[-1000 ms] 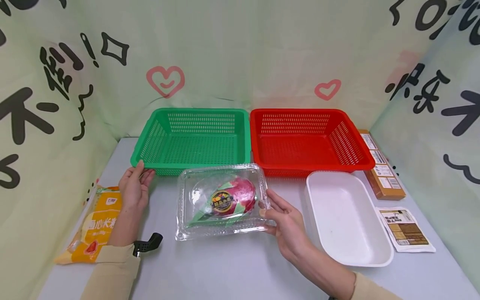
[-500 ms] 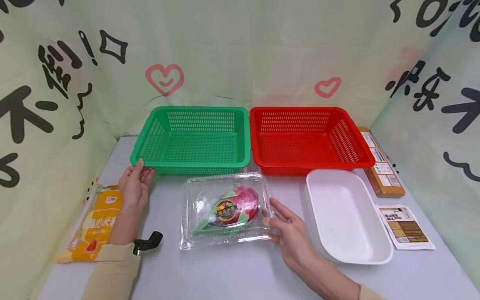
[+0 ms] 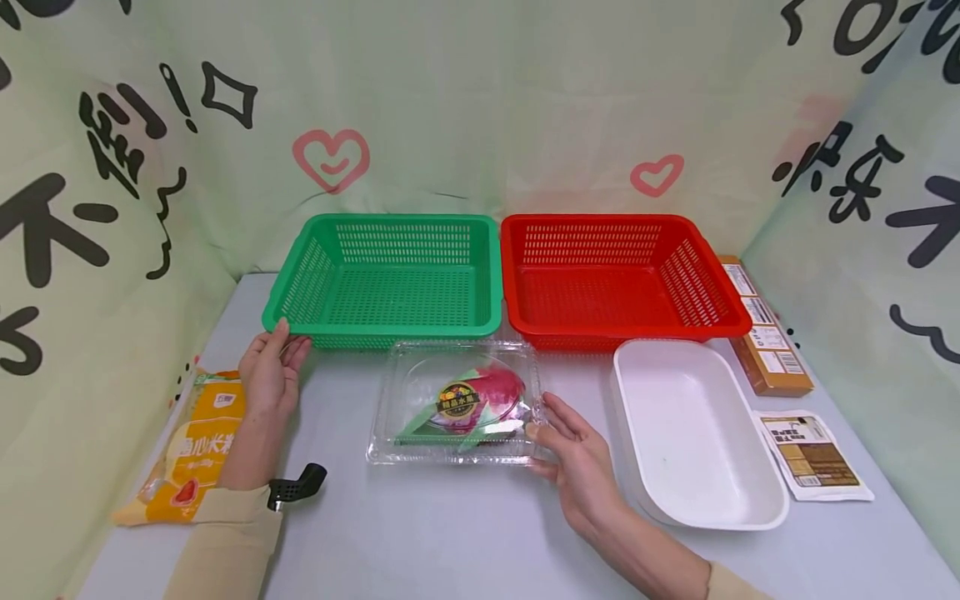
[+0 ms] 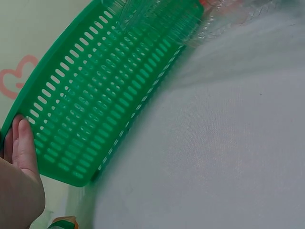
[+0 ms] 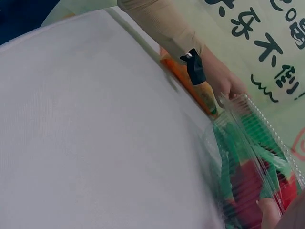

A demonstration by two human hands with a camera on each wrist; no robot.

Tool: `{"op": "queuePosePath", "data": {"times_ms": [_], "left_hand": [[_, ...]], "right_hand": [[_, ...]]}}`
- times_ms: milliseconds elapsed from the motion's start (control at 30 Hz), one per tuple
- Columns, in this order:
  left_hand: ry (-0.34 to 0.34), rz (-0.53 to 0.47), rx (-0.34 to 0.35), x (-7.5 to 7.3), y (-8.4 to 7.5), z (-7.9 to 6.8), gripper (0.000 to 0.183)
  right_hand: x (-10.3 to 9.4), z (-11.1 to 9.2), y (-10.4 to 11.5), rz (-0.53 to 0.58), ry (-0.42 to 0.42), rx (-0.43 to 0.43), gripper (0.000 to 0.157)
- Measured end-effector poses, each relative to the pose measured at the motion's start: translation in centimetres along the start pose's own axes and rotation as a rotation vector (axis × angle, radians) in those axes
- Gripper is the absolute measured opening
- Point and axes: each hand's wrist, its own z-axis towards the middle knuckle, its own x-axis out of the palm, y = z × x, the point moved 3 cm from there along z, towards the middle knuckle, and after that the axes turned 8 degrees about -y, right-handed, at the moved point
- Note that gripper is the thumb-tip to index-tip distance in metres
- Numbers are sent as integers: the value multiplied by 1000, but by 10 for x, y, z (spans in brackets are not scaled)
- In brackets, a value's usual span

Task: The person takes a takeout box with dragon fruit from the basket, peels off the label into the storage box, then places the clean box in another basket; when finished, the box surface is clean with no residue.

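Note:
A clear plastic clamshell box [image 3: 405, 400] with a red and green dragon fruit [image 3: 498, 392] and a round black label inside is in front of the baskets in the head view. My right hand [image 3: 573, 454] pinches its right edge, thumb on the near side. At the front left corner of the green basket [image 3: 382, 331], my left hand [image 3: 270, 375] holds the rim. The left wrist view shows fingers [image 4: 26, 145] of that hand against the basket's slotted outer wall, under the rim.
Beside the green basket stands a red basket [image 3: 626, 329]. A white tray [image 3: 701, 433] sits right of my right hand, with a brown box [image 3: 772, 354] and a flat white-and-brown packet [image 3: 813, 458] beyond it. Left of my left arm lies a yellow food bag [image 3: 198, 450].
The clamshell box has shifted a little right and its tilt has changed; over the last half second its near edge has moved away from me. My left hand keeps its place at the basket.

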Motion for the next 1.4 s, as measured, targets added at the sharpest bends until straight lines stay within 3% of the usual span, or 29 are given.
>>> {"op": "queuePosePath", "data": {"times_ms": [567,800,967,1233,1400], "left_hand": [[20,17,-17,1,0,-3,18],[135,51,-49,1,0,-6,34],[179,102,-47,3,0,-12,37],[201,164,-50,2,0,-15,34],[278,317,-27,0,2,-17,22]], "right_hand": [[-2,2,8,-202,42,-61,56],[-6,1,14,-272,70,-75,59],[-9,-1,21,-443,82,-157,66],[-13,-1,36,-573,146,-293,65],[-14,1,43,-665,162,-391,64]]}}
